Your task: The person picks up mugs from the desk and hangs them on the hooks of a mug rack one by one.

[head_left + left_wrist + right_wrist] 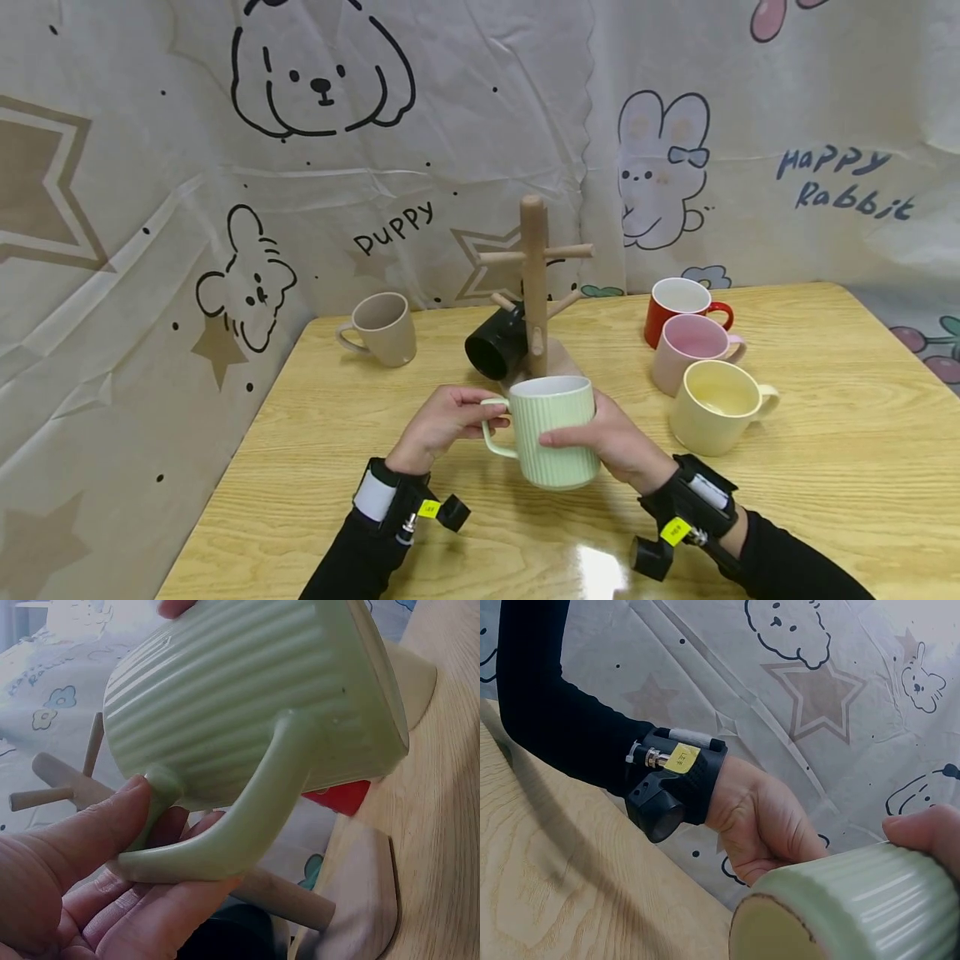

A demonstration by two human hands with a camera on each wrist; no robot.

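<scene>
A ribbed light green mug (555, 433) is held up over the table in front of a wooden mug tree (534, 283). My left hand (452, 422) pinches its handle between thumb and fingers, as the left wrist view shows on the handle (247, 817). Around the mug's right side, my right hand (618, 439) grips the body, thumb across the front. In the right wrist view the mug's unglazed base rim (772, 915) faces the camera. A black mug (497, 343) hangs tilted on the tree's lower left, its mouth toward me.
At the back left stands a beige mug (384, 329). On the right a red mug (678, 308), a pink mug (692, 354) and a yellow mug (718, 407) form a row toward me. A printed cloth (450, 125) hangs behind the wooden table (847, 467).
</scene>
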